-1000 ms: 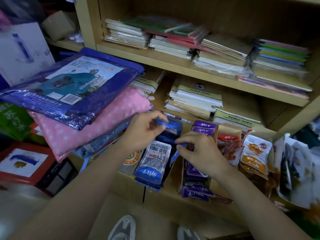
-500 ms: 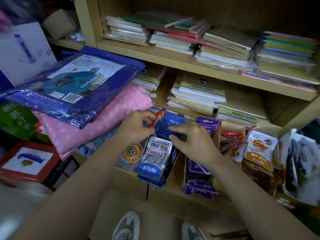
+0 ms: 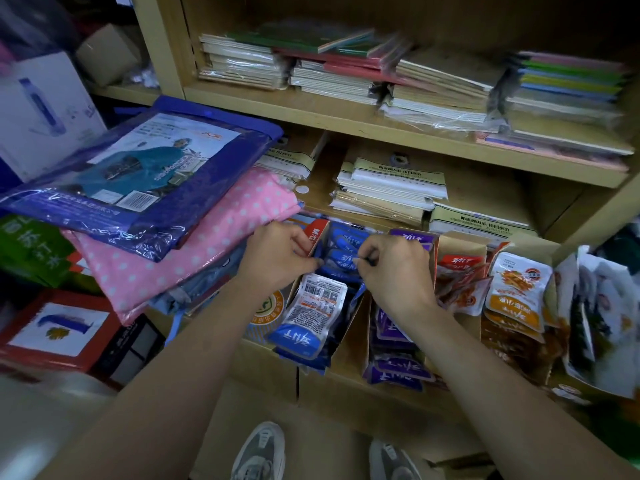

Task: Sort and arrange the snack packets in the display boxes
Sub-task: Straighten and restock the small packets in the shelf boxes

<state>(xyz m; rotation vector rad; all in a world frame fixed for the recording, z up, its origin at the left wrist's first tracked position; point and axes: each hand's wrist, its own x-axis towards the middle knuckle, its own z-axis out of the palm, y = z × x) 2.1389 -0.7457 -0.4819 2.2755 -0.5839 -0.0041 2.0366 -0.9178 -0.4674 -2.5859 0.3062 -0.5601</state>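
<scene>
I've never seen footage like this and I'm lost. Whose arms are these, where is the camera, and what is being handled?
There is no machine here. A person wears one wide-angle camera on the head, pointing forward and down, so you see their own two arms and, at the bottom, their shoes. This is the only view.

In front stands a wooden shelf with stacked notebooks on top. On the lower board sit cardboard display boxes of snack packets. From left to right these are blue packets, purple packets, red packets and orange packets.

The left hand and right hand both reach into the blue box, fingers curled, and seem to pinch blue packets at the back of the row. To the left lie plastic-wrapped packages.
</scene>
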